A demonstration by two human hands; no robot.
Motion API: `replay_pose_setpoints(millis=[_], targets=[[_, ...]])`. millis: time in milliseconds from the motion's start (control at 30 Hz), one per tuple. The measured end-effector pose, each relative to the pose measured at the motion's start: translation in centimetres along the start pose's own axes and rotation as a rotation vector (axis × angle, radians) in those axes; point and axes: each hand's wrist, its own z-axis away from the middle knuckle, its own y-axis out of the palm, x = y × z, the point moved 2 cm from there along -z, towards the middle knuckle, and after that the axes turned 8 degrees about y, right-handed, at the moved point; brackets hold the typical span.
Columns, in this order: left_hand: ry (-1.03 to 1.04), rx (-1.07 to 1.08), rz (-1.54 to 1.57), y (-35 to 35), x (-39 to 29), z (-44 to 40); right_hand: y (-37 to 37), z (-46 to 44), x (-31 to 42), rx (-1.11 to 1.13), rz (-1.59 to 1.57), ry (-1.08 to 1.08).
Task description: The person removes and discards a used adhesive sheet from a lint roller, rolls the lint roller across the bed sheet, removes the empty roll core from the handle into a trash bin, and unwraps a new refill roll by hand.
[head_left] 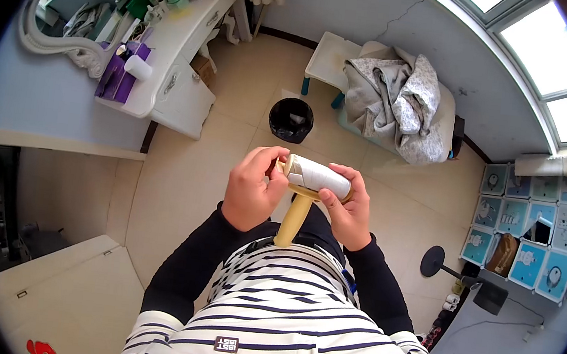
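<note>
Between my two hands is a lint roller with a white cylindrical roll and a yellow handle that points down toward my waist. My right hand is wrapped round the right end of the roll, thumb on its near side. At the roll's left end, my left hand pinches a small yellowish piece, which its fingers partly hide. The roll lies nearly level, tilted slightly down to the right.
A black waste bin stands on the floor ahead. Beyond it are a small white table and a heap of grey cloth. A white dresser is at left, blue cabinets at right.
</note>
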Motion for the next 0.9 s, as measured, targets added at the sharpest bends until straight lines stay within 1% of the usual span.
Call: replay_pose_setpoints(millis=[100, 167, 200, 300, 400, 533, 633, 667, 767, 900], targets=[[-0.03, -0.046, 0.026, 1.1, 1.3, -3.4, -1.1, -4.2, 1.0, -0.015, 0.041, -0.095], [-0.043, -0.049, 0.024, 1.6, 1.6, -6.4, -2.2, -7.0, 1.5, 0.027, -0.019, -0.109], [-0.087, -0.057, 0.037, 1.9, 1.7, -7.7, -2.8, -8.7, 2.0, 0.044, -0.051, -0.119], [-0.114, -0.088, 0.079, 2.7, 2.1, -11.8, -4.6, -13.0, 3.6, 0.117, -0.125, -0.098], [-0.099, -0.093, 0.111, 3.0, 2.0, -14.8, -6.1, -16.5, 5.7, 0.181, -0.077, -0.159], [-0.11, -0.125, 0.114, 2.9, 2.1, -17.4, -7.0, -20.1, 7.2, 0.232, -0.054, -0.161], [-0.193, -0.058, 0.105, 2.7, 1.9, -18.3, -6.8, -21.6, 7.3, 0.217, -0.081, -0.177], [-0.139, -0.061, 0.059, 2.6, 2.0, -18.6, -6.8, -22.0, 7.2, 0.212, -0.092, -0.169], [-0.076, -0.029, 0.045, 2.2, 2.7, -19.9, -6.1, -22.7, 7.7, 0.163, -0.134, -0.129], [-0.094, -0.003, 0.138, 1.3, 3.7, -20.7, -4.4, -22.9, 7.6, 0.092, -0.226, -0.1]])
